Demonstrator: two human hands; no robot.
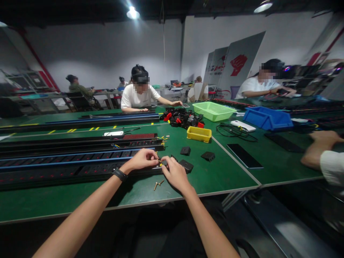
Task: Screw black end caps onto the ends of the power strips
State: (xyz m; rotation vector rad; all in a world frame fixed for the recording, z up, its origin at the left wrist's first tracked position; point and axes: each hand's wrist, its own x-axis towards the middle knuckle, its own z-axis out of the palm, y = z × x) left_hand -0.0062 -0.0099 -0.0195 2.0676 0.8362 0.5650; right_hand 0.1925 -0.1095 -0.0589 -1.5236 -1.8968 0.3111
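Observation:
Long black power strips (61, 175) lie side by side at the left, and both hands meet at the near strip's right end. My left hand (143, 159), with a black band on the wrist, is closed in a pinch on a small brass-coloured piece that looks like a screw (159, 161). Curled beside it, my right hand (176, 173) grips a small dark end cap (164, 163) at the strip's end, partly hidden by fingers. Two brass screws (155, 186) lie on the table below. Black end caps (185, 151) sit beyond and right of my right hand.
Past the hands stand a yellow bin (199, 134), a heap of black and red parts (181, 117), a green basket (214, 111) and a blue bin (268, 118). A phone (245, 156) and a coiled cable (236, 132) lie right. Co-workers sit across and at right.

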